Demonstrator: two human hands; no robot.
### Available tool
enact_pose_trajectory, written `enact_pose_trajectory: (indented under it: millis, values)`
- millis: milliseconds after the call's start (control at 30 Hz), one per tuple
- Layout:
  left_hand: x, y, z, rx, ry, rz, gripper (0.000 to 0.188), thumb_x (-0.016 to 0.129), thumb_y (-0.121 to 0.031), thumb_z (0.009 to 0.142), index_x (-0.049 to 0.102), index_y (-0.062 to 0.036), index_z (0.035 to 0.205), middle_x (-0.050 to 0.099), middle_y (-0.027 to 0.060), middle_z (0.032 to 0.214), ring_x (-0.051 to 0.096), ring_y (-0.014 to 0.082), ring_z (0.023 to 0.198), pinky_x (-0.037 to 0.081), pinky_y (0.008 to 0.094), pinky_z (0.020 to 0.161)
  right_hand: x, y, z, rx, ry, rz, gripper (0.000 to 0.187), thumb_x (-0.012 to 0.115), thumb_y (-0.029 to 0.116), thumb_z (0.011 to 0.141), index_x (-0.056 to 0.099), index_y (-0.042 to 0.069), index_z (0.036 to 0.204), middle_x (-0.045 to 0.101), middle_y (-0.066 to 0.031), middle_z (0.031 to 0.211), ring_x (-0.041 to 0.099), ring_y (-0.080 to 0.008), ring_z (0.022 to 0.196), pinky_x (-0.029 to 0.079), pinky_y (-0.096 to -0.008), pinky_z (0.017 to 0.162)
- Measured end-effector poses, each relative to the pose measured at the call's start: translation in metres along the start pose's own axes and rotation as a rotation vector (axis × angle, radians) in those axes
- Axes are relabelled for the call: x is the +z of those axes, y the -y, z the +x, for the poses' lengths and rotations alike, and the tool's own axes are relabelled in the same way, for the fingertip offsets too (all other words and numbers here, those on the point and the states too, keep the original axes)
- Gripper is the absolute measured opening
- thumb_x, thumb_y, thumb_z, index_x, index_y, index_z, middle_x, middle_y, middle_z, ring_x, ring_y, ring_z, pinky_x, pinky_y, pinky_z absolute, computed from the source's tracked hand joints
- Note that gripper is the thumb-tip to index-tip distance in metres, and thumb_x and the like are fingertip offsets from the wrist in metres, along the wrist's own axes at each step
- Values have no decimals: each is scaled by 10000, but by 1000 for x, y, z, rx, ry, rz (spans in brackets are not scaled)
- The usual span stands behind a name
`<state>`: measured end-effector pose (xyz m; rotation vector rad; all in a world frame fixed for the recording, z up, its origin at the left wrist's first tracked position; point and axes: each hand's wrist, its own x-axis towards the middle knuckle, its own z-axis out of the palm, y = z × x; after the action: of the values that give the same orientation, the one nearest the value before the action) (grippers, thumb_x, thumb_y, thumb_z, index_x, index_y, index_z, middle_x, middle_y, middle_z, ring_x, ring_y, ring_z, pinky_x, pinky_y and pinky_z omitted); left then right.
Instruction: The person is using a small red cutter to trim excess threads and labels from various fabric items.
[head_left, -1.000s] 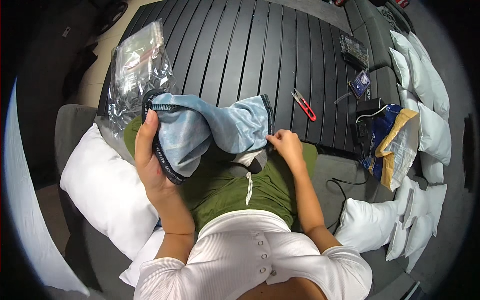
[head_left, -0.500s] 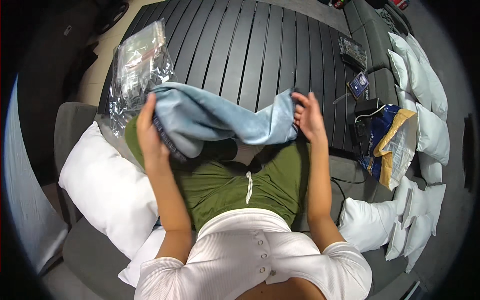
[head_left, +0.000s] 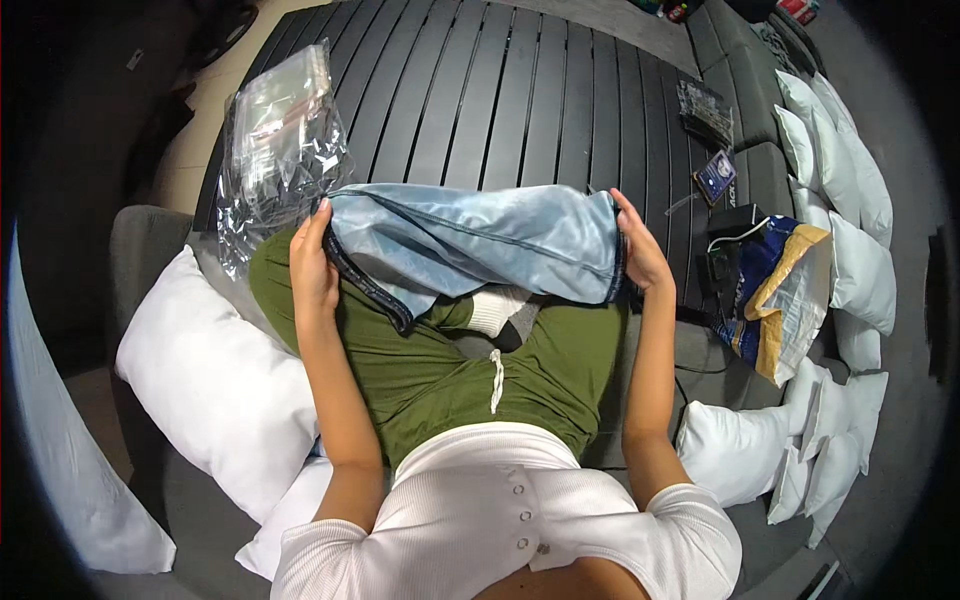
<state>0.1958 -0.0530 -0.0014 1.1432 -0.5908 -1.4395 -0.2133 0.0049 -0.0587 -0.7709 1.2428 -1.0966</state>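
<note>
Blue cloth (head_left: pixel 490 235) held up over the near side of the tabletop (head_left: pixel 450 110), above the lap in green pants (head_left: pixel 430 390); left hand (head_left: pixel 314 275) gripping the left end at its dark band (head_left: pixel 365 282), right hand (head_left: pixel 645 260) gripping the right end, some fingertips hidden; hands at opposite ends, presumably so the cloth spans flat between them and doesn't sag; legs look folded under it, likely giving a low support

Clear plastic bags (head_left: pixel 285 130) at the tabletop's left edge, probably there to leave the middle for the cloth; blue-and-yellow bag (head_left: pixel 785 300) off to the right, top gaping, likely to be within reach

Counts: 2 hands, 1 cloth, 1 bundle of clear bags (number inside not readable), 1 blue-and-yellow bag, 1 blue card (head_left: pixel 715 178) and 1 dark packet (head_left: pixel 705 112) far right, 2 white pillows (head_left: pixel 205 350) at left; right-hand pillow pile (head_left: pixel 850 210) overlaps, several, exact count can't tell
</note>
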Motion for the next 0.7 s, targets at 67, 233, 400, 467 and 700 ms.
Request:
enact_pose_trajectory:
  millis: [67,233,400,467,700]
  values:
    - [-6,2,-2,12,9,23,206,535,-200,852,567,1,883,585,43,844,535,97,721,421,219,669,11,7,-15,-53,77,28,599,538,253,833,253,114,1340,384,-54,1283,415,-159,1130,371,-262,899]
    - [-3,1,-5,-20,7,-20,195,534,-191,851,558,0,884,586,45,851,544,106,737,426,227,687,25,12,-32,-181,-41,492,738,581,117,769,152,156,1367,533,-55,1004,537,-80,773,445,-184,629]
    - [0,-1,-4,-31,17,51,201,530,-196,850,557,-8,914,588,45,879,547,114,773,423,236,720,25,-9,-36,-21,-58,-346,668,604,35,695,330,108,1300,537,-29,992,481,-122,947,359,-235,824]
    - [1,0,-5,-51,26,62,203,528,-199,851,557,-8,914,588,46,884,546,117,778,421,237,726,32,-7,-33,-113,-17,-345,571,588,18,704,400,80,1240,529,-22,982,478,-100,894,363,-217,794]
    - [-16,-10,-6,-17,-33,-177,254,515,-200,862,561,3,1007,583,68,995,555,147,896,428,268,803,39,35,-48,-393,-162,-190,396,572,7,747,501,-19,1136,540,-58,1104,491,-112,980,355,-224,867]
